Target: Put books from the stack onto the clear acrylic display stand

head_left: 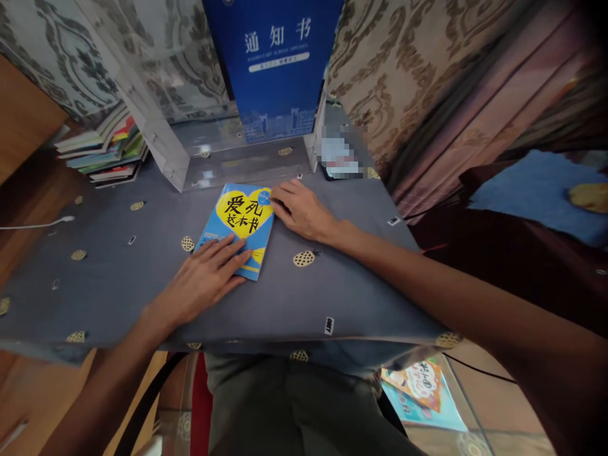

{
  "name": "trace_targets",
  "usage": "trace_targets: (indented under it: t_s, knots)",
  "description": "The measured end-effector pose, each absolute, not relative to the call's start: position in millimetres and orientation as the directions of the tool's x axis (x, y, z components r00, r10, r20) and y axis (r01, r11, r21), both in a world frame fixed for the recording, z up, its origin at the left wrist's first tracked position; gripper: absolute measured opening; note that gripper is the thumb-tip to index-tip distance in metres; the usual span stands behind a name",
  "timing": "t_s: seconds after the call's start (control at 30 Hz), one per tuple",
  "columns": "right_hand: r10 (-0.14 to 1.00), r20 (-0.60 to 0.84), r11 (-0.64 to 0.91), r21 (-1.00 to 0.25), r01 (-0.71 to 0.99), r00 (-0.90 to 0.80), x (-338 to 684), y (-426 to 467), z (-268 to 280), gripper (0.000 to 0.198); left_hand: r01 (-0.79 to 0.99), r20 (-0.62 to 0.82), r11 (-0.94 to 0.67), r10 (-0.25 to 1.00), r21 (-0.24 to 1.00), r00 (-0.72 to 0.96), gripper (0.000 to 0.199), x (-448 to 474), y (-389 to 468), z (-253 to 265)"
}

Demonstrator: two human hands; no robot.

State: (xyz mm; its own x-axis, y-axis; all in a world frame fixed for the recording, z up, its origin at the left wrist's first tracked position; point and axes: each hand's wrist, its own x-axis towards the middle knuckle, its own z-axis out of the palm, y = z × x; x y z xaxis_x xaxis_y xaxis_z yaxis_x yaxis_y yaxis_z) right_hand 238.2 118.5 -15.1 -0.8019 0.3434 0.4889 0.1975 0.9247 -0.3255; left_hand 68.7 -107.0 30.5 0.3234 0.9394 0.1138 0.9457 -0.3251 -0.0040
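Note:
A small blue book [240, 221] with a yellow heart on its closed cover lies on the grey patterned tablecloth [351, 285]. My left hand [209, 272] rests flat on the lower left of the cover, its fingers stretched out. At the upper right edge of the book, my right hand [301, 209] has its fingers bent and gathered at the corner. The fingertips there are partly hidden by the hand itself.
Behind the book stands a clear acrylic stand [166, 145] with a blue folder [280, 69]. A book stack [107, 152] sits at the back left, with a white cable [42, 224] nearer. A blurred-out object [341, 155] lies right of the stand. More books [422, 396] lie on the floor.

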Motion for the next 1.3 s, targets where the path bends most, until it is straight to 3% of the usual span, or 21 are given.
trace_targets:
  t_s: [0.2,0.3,0.63,0.8,0.9,1.07,1.17,1.3]
  knots:
    - [0.352,0.487,0.912,-0.371,0.175,-0.8,245,112,-16,0.026,0.893,0.196,-0.414,0.874,-0.175,0.444,0.037,71,-106,31]
    - [0.336,0.483,0.914,-0.374,0.156,-0.809,247,110,-14,0.027,0.87,0.191,-0.45,0.853,-0.202,0.486,0.036,71,-107,32]
    - [0.313,0.532,0.891,-0.452,0.049,-0.786,248,95,-12,0.031,0.893,0.215,-0.447,0.868,-0.059,0.448,0.033,65,-106,37]
    - [0.316,0.557,0.868,-0.497,-0.004,-0.768,252,74,-4,0.031,0.893,0.232,-0.444,0.864,-0.066,0.447,0.031,67,-106,39]
    - [0.217,0.561,0.896,-0.439,-0.064,-0.799,259,48,0,0.032,0.899,0.256,-0.434,0.864,-0.054,0.433,0.031,67,-107,37]
    - [-0.075,0.564,0.956,-0.193,-0.22,-0.822,272,7,-2,0.026,0.894,0.283,-0.435,0.875,0.105,0.392,0.028,59,-108,35]
    - [-0.107,0.57,0.956,-0.165,-0.241,-0.815,273,1,-2,0.023,0.898,0.301,-0.393,0.896,0.199,0.326,0.026,53,-103,33]
    - [-0.049,0.524,0.942,-0.258,-0.213,-0.85,270,4,3,0.024,0.944,0.271,-0.242,0.946,0.224,0.178,0.032,44,-90,26]
